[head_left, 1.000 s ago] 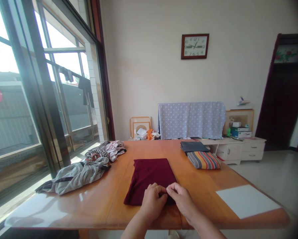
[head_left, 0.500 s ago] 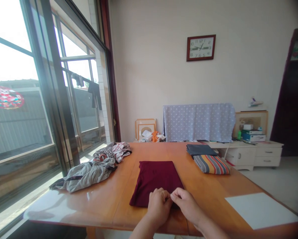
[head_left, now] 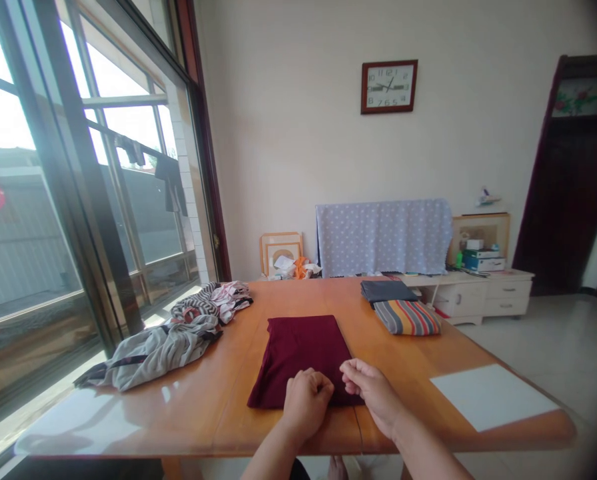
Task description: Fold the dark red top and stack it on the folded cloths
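Left hand (head_left: pixel 307 400) and right hand (head_left: pixel 372 392) newly parted, both curled, hold unclear, at folded maroon cloth (head_left: pixel 303 347)

There are two hands (head_left: pixel 307 400) (head_left: pixel 373 392), one maroon cloth (head_left: pixel 303 347), one clock (head_left: pixel 389 87).

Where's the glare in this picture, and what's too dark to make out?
In the head view, the window is washed out at upper left; glare whitens the near left corner of the table; the dark door shows little detail; the right-hand corners darken.

pale wall (head_left: pixel 278 133) beside bright window (head_left: pixel 28 233)
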The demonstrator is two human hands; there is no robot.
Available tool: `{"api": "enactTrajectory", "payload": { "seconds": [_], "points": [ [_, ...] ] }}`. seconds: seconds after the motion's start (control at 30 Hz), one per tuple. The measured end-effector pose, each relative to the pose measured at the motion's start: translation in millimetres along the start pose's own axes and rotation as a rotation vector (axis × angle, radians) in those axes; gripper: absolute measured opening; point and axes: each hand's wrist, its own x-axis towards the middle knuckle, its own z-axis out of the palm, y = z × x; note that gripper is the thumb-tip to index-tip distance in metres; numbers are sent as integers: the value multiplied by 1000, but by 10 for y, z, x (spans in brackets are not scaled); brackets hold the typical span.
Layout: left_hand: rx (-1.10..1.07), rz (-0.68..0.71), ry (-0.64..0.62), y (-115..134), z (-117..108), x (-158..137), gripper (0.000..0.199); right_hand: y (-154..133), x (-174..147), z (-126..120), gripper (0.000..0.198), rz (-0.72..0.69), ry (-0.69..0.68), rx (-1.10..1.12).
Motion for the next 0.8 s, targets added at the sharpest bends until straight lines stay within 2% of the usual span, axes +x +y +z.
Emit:
{"api": "enactTrajectory", "payload": {
  "seconds": [0.23, 0.4, 0.63, 0.8],
  "points": [
    [8, -2, -1, -14, 8, 1, 23, 103, 59, 89, 37, -57, -75, -120],
    [13, -21, 5, -25, 11, -16, 20, 125, 31, 129, 36, -108, -61, -186],
    [-30, 30, 35, -14, 6, -77, 20, 182, -5, 97, 44, -139, -73, -257],
    [-158, 63, 49, -89, -129, -92, 29, 168, -23, 68, 46, -133, -83, -375]
  ]
}}
